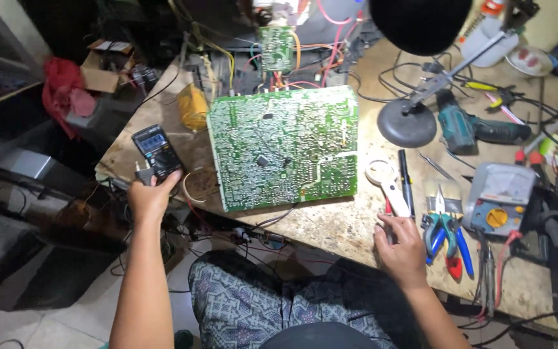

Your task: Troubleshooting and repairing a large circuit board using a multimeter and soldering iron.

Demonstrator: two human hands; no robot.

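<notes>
Multimeter is lying at the bench's left edge beside the green board, with the left hand closing around its lower end, seemingly steadying it, while the right hand is resting half-curled by the white tool, gripping nothing visible.

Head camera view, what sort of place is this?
Probably an electronics repair bench: a large green circuit board lies on the worn table, the left hand touches a multimeter, pliers lie nearby.
</notes>
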